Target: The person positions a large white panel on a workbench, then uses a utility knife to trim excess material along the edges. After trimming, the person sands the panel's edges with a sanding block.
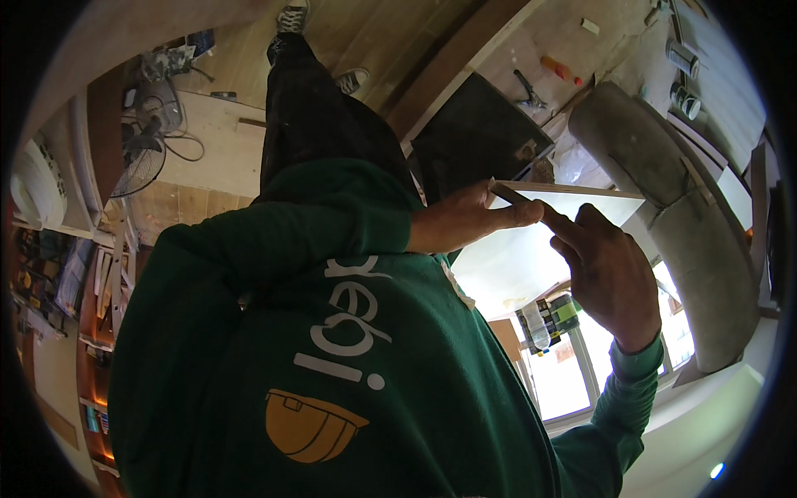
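Observation:
My left hand (473, 219) reaches across from the green sleeve at centre, its fingers closed at the corner of a white board (506, 264) with a pale raw edge. Its thumb lies along a thin dark strip (512, 196) on that edge. My right hand (606, 278), at right of centre, has its index finger stretched along to the same strip and its other fingers curled, gripping it. Whether the strip is a tool or loose trim I cannot tell. Part of the board is hidden behind my body and hands.
A dark panel (457, 129), pliers (531, 95) and an orange tube (558, 68) lie upper right, beside a long grey padded piece (722, 282). A fan (141, 162) with cables stands upper left, near shelves (93, 390). Bright windows (556, 373) show behind the board.

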{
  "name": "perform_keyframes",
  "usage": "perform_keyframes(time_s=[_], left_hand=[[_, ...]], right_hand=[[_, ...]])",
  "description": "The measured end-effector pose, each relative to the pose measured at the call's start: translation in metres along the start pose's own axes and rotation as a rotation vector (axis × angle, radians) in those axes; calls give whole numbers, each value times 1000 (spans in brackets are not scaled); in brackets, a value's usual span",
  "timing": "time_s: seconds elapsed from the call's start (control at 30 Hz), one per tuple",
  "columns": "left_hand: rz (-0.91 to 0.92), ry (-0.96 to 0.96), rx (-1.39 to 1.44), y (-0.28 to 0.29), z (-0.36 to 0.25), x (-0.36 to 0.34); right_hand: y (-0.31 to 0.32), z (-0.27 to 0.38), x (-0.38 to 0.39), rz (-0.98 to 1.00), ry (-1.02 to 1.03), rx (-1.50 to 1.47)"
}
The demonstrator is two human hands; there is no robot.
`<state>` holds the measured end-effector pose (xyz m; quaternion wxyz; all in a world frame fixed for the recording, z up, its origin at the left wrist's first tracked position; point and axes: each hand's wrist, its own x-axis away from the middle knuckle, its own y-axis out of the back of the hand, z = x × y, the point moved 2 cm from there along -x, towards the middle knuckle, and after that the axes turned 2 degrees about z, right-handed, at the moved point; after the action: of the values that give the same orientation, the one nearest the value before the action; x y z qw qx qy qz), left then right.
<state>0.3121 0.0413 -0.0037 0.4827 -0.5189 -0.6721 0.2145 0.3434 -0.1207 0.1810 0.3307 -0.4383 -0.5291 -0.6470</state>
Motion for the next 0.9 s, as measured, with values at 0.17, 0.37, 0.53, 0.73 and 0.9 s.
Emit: perform_keyframes(time_s=[0.17, 0.37, 0.53, 0.73, 0.9], left_hand=[[60, 20, 98, 3, 0, -5], [-10, 106, 200, 3, 19, -15], [9, 283, -158, 8, 4, -3], [-84, 217, 217, 31, 1, -4], [-19, 302, 314, 40, -8, -15]], right_hand=[[-3, 1, -8, 10, 1, 13], [-18, -3, -22, -16, -33, -24], [-22, -23, -5, -50, -144, -177], [-19, -30, 12, -289, -85, -394], [-68, -28, 21, -450, -264, -808]])
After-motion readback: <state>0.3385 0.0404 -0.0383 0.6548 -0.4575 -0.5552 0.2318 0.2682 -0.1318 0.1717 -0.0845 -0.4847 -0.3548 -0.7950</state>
